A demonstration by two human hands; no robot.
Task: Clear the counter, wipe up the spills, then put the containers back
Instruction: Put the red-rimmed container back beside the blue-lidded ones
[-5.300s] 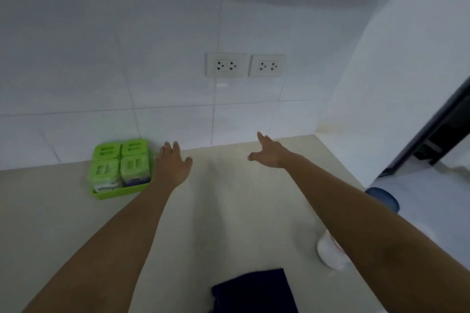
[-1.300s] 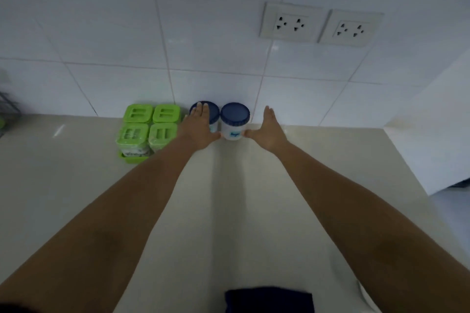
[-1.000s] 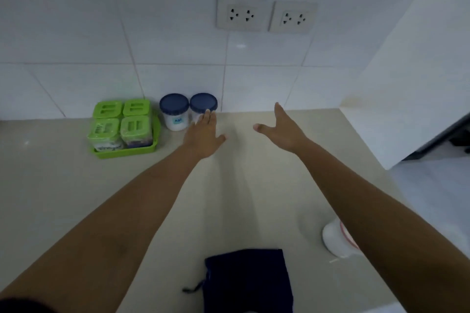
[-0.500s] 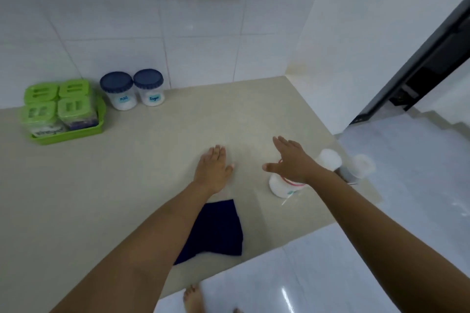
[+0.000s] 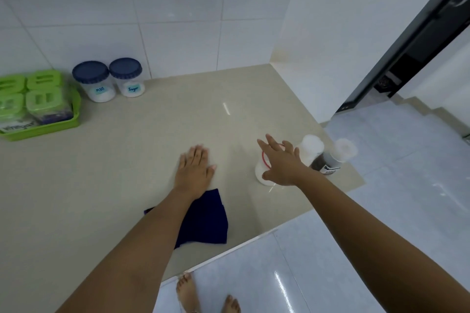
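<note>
Right hand (image 5: 282,162) — fingers spread, holding nothing, further forward over the red-banded white tub (image 5: 259,173) than half a second ago.
Left hand (image 5: 194,173) — palm down, fingers straight, empty, just beyond the blue cloth (image 5: 203,221), as before.
MSG jar (image 5: 92,81) and Sugar jar (image 5: 127,79): at the wall, beside the green tray (image 5: 76,109).

right hand (image 5: 281,165) hides most of the white tub (image 5: 259,172); green tray (image 5: 48,129) cut off left.
</note>
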